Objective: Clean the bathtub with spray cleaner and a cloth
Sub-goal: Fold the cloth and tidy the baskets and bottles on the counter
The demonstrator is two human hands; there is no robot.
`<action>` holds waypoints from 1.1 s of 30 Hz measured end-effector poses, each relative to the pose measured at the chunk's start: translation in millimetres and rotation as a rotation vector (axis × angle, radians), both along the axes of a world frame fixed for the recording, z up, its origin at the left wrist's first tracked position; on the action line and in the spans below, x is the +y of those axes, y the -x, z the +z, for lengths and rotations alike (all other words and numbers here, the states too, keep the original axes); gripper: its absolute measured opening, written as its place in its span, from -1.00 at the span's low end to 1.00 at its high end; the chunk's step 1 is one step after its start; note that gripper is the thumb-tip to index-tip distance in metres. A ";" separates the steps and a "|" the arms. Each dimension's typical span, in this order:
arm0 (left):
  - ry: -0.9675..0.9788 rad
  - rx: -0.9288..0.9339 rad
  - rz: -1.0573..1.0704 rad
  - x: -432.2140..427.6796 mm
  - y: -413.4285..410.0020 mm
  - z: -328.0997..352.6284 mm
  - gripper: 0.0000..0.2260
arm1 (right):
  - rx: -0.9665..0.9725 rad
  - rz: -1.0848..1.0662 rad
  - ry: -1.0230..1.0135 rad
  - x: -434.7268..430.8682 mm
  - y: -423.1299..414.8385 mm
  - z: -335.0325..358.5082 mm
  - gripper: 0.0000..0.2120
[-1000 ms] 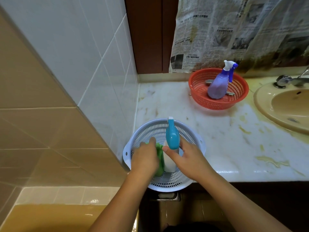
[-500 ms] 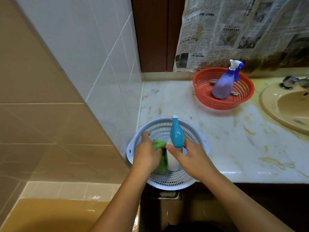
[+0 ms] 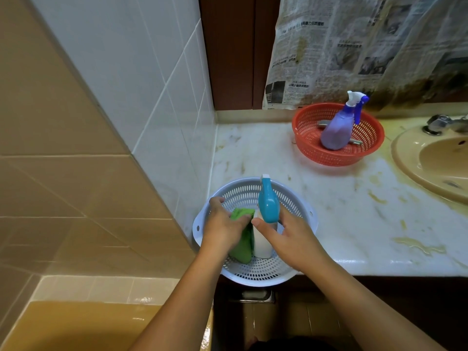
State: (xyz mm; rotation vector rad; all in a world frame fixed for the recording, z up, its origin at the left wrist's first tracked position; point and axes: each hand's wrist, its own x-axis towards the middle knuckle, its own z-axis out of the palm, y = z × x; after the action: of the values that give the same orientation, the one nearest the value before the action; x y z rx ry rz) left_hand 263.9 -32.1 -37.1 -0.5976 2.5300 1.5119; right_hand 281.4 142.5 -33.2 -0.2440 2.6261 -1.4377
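A white perforated basket (image 3: 235, 188) sits at the counter's near left corner. Inside it stands a white spray bottle with a blue trigger head (image 3: 268, 203), with a green cloth (image 3: 241, 245) beside it on the left. My left hand (image 3: 222, 228) grips the top of the green cloth. My right hand (image 3: 291, 238) wraps round the bottle's neck just under the blue head. The tan bathtub (image 3: 83, 325) shows at the lower left.
A red basket (image 3: 306, 125) at the back of the marble counter (image 3: 342, 206) holds a purple spray bottle (image 3: 338, 129). A beige sink (image 3: 435, 160) with a tap (image 3: 440, 122) lies at the right. A tiled wall (image 3: 141, 92) rises on the left, newspaper (image 3: 354, 46) hangs behind.
My left hand has drawn the green cloth slightly up, so more of it shows. The right hand stays on the bottle. The view has shifted a little.
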 end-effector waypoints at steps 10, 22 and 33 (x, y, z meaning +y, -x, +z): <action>0.286 0.216 -0.041 2.9 -3.3 -8.1 -0.52 | -0.001 0.007 -0.009 0.4 1.2 -3.6 -0.63; 0.475 0.132 -0.137 -4.5 2.2 -1.8 -0.52 | 0.015 0.053 -0.089 -0.2 3.4 -5.0 -0.66; 0.249 0.146 -0.186 3.7 9.0 -5.1 -0.56 | 0.009 0.065 -0.079 0.3 3.3 -3.9 -0.59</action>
State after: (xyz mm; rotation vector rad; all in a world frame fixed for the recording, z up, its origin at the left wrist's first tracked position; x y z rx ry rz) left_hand 254.9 -28.5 -42.3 -0.2767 2.8182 1.2306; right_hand 278.1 142.8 -37.1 -0.3242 2.6488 -1.3124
